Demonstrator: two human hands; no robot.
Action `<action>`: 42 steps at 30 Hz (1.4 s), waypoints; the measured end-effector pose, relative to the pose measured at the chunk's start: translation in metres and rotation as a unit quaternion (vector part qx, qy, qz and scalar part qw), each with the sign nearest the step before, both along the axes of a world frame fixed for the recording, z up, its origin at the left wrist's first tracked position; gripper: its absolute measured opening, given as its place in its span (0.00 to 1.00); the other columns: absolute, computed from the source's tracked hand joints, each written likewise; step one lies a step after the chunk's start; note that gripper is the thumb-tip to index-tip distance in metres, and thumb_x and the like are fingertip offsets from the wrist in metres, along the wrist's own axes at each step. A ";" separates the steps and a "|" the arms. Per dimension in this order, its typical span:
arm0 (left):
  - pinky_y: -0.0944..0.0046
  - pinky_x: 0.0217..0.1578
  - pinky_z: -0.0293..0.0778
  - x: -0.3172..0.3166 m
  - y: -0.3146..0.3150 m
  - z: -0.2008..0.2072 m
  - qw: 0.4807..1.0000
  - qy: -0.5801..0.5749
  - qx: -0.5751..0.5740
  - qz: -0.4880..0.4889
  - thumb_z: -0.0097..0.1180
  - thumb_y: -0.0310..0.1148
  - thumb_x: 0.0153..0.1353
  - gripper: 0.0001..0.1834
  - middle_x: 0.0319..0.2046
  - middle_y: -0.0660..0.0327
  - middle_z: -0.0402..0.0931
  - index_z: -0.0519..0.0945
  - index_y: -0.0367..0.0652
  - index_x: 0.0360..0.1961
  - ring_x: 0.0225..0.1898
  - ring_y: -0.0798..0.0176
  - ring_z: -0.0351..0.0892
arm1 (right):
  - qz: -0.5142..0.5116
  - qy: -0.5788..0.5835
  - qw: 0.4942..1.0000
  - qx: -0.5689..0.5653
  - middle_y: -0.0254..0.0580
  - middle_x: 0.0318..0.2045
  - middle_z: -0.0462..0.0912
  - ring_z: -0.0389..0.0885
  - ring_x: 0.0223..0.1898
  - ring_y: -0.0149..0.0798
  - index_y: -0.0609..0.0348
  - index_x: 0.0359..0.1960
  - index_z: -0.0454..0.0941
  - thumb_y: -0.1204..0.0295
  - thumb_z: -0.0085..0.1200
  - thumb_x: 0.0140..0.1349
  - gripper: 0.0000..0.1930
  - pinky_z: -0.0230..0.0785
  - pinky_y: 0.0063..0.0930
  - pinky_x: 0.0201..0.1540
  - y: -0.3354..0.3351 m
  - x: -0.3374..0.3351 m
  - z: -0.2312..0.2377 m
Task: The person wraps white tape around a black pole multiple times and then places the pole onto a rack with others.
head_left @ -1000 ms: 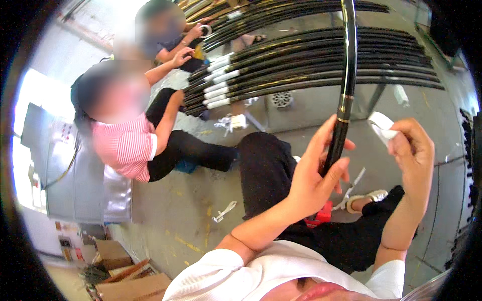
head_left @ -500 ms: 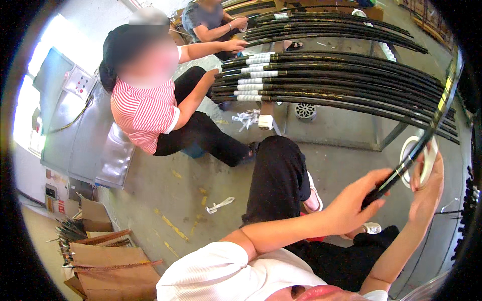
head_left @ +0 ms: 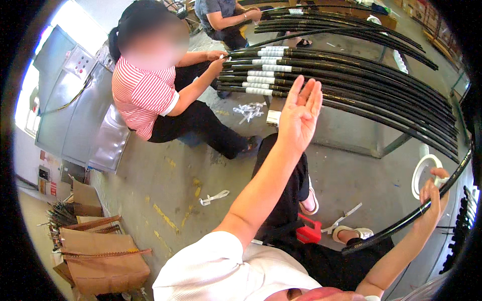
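Observation:
My left hand [head_left: 300,118] is raised in front of the racked black rods [head_left: 381,95], its fingers stretched out and nothing in it. At the right, my right hand [head_left: 431,198] is closed around a long, slightly curved, glossy black rod [head_left: 384,235]. The rod's near end hangs over my lap, and its other end runs off toward the right rim. A white tape roll [head_left: 415,181] is at the fingers of that same hand. Several of the racked rods have white wrapped bands [head_left: 260,80] near their left ends.
Across from me a person in a striped shirt [head_left: 145,98] handles rod ends; another person [head_left: 221,20] works farther back. A metal frame [head_left: 394,145] supports the rods. Tape scraps [head_left: 215,197] and a red object [head_left: 309,230] lie low by my feet. Cardboard boxes [head_left: 103,256] stand at lower left.
My left hand has let go of the rod and moved up and left toward the racked rods. The rod in my right hand has swung lower. The person opposite has brought both hands together.

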State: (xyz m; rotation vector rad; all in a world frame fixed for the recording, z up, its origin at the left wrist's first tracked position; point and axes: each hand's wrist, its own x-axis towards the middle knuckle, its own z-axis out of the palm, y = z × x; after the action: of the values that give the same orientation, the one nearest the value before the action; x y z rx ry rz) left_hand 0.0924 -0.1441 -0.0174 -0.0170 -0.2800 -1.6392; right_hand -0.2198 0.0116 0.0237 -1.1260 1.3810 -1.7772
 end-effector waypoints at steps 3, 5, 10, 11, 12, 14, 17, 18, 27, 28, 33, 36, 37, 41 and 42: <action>0.55 0.64 0.60 0.010 -0.006 -0.004 1.000 -0.013 0.005 0.006 0.30 0.04 0.35 0.47 0.60 0.45 0.58 0.54 0.39 0.64 0.65 0.49 0.55 | 0.004 0.020 1.000 -0.001 0.27 0.17 0.59 0.56 0.17 0.19 0.64 0.47 0.68 0.72 0.47 0.57 0.16 0.46 0.12 0.19 -0.001 -0.008 -0.007; 0.54 0.63 0.61 0.014 -0.007 -0.012 1.000 -0.024 -0.002 0.008 0.34 0.07 0.41 0.43 0.60 0.48 0.59 0.54 0.39 0.64 0.65 0.50 0.56 | 0.013 0.022 1.000 0.001 0.28 0.17 0.59 0.55 0.16 0.19 0.64 0.47 0.68 0.71 0.48 0.57 0.17 0.46 0.12 0.18 -0.003 -0.007 -0.006; 0.51 0.60 0.62 0.014 -0.008 -0.004 0.998 -0.050 0.018 0.016 0.47 0.27 0.59 0.28 0.58 0.58 0.64 0.59 0.42 0.62 0.61 0.54 0.62 | 0.013 0.000 1.000 -0.008 0.30 0.17 0.63 0.58 0.15 0.19 0.67 0.45 0.68 0.72 0.49 0.54 0.17 0.48 0.11 0.14 -0.006 -0.011 -0.011; 0.51 0.60 0.62 0.013 -0.012 0.000 0.998 -0.056 0.017 0.024 0.49 0.32 0.61 0.25 0.56 0.59 0.65 0.62 0.43 0.60 0.60 0.54 0.63 | 0.021 -0.004 1.000 -0.012 0.31 0.18 0.63 0.58 0.15 0.19 0.67 0.45 0.68 0.72 0.49 0.54 0.17 0.48 0.11 0.14 -0.006 -0.013 -0.012; 0.50 0.59 0.62 0.014 -0.016 0.002 0.997 -0.061 0.017 0.032 0.50 0.38 0.63 0.24 0.55 0.61 0.67 0.65 0.43 0.58 0.59 0.55 0.64 | 0.019 -0.001 1.000 -0.015 0.32 0.19 0.64 0.58 0.15 0.19 0.67 0.45 0.68 0.72 0.49 0.54 0.17 0.48 0.11 0.14 -0.006 -0.015 -0.012; 0.50 0.59 0.61 0.017 -0.026 0.006 0.997 -0.054 0.041 0.049 0.49 0.40 0.63 0.16 0.52 0.61 0.70 0.72 0.44 0.48 0.58 0.56 0.65 | 0.019 0.002 1.000 -0.021 0.34 0.21 0.66 0.59 0.15 0.19 0.67 0.46 0.67 0.71 0.49 0.55 0.18 0.48 0.11 0.14 -0.008 -0.015 -0.012; 0.50 0.59 0.61 0.016 -0.031 0.009 0.994 -0.027 0.095 0.057 0.48 0.40 0.64 0.14 0.51 0.60 0.72 0.74 0.45 0.23 0.57 0.56 0.66 | -0.017 0.015 0.999 -0.047 0.36 0.24 0.67 0.60 0.17 0.19 0.68 0.46 0.67 0.70 0.50 0.55 0.18 0.50 0.11 0.14 -0.011 0.000 -0.006; 0.50 0.59 0.62 0.015 -0.028 0.004 0.993 -0.026 0.099 0.054 0.48 0.38 0.63 0.15 0.53 0.60 0.72 0.73 0.46 0.21 0.57 0.56 0.66 | -0.005 0.014 0.999 -0.039 0.36 0.24 0.67 0.60 0.17 0.19 0.68 0.46 0.67 0.70 0.50 0.55 0.18 0.50 0.12 0.15 -0.010 -0.003 -0.007; 0.53 0.61 0.59 -0.011 0.018 -0.021 0.995 -0.026 0.088 -0.027 0.47 0.32 0.61 0.07 0.58 0.60 0.67 0.75 0.45 0.29 0.59 0.58 0.64 | 0.002 0.006 0.999 -0.034 0.34 0.22 0.66 0.59 0.16 0.20 0.66 0.47 0.67 0.71 0.49 0.57 0.17 0.49 0.11 0.16 -0.003 -0.008 -0.013; 0.53 0.61 0.59 -0.011 0.021 -0.020 0.995 -0.030 0.091 -0.027 0.47 0.32 0.60 0.06 0.58 0.60 0.67 0.75 0.45 0.29 0.59 0.58 0.63 | 0.015 -0.003 0.999 -0.038 0.35 0.24 0.67 0.59 0.17 0.20 0.66 0.47 0.68 0.71 0.49 0.57 0.17 0.49 0.11 0.16 -0.003 -0.007 -0.013; 0.54 0.61 0.59 -0.009 0.026 -0.013 0.995 -0.040 0.091 -0.023 0.48 0.33 0.60 0.06 0.59 0.61 0.65 0.75 0.46 0.28 0.60 0.59 0.62 | 0.008 0.010 0.999 -0.032 0.35 0.25 0.68 0.61 0.19 0.20 0.67 0.46 0.68 0.70 0.49 0.57 0.17 0.50 0.11 0.17 -0.003 -0.002 -0.009; 0.54 0.61 0.58 -0.006 0.026 0.002 0.998 -0.041 0.041 -0.017 0.49 0.33 0.60 0.05 0.60 0.60 0.64 0.75 0.47 0.28 0.61 0.59 0.61 | 0.005 0.013 0.999 -0.031 0.33 0.23 0.66 0.60 0.18 0.20 0.67 0.47 0.68 0.70 0.50 0.56 0.18 0.50 0.11 0.17 -0.003 -0.003 -0.007; 0.54 0.61 0.57 -0.005 0.026 0.006 0.998 -0.042 0.037 -0.009 0.49 0.33 0.60 0.06 0.60 0.59 0.64 0.74 0.47 0.28 0.61 0.59 0.61 | 0.011 0.014 0.999 -0.027 0.32 0.22 0.65 0.60 0.18 0.20 0.67 0.47 0.67 0.70 0.50 0.56 0.18 0.50 0.12 0.17 -0.001 -0.006 -0.007; 0.53 0.61 0.58 0.001 0.017 0.007 0.997 -0.038 0.062 0.020 0.48 0.34 0.61 0.09 0.59 0.57 0.65 0.71 0.46 0.24 0.61 0.57 0.61 | 0.007 0.015 0.999 -0.037 0.30 0.19 0.62 0.59 0.18 0.20 0.67 0.47 0.67 0.69 0.49 0.57 0.18 0.49 0.12 0.17 -0.003 -0.003 -0.010; 0.53 0.61 0.58 0.003 0.013 0.001 0.996 -0.030 0.085 0.021 0.48 0.34 0.61 0.10 0.58 0.57 0.65 0.70 0.46 0.23 0.60 0.57 0.62 | 0.008 0.015 0.999 -0.034 0.30 0.19 0.62 0.59 0.18 0.20 0.66 0.47 0.67 0.69 0.49 0.57 0.18 0.49 0.12 0.17 -0.003 -0.004 -0.010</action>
State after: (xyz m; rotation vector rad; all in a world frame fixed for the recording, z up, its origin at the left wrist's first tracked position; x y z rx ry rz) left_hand 0.0957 -0.1306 -0.0166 0.1669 -0.1856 -1.6194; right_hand -0.2233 0.0087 0.0139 -1.2005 1.3351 -1.8147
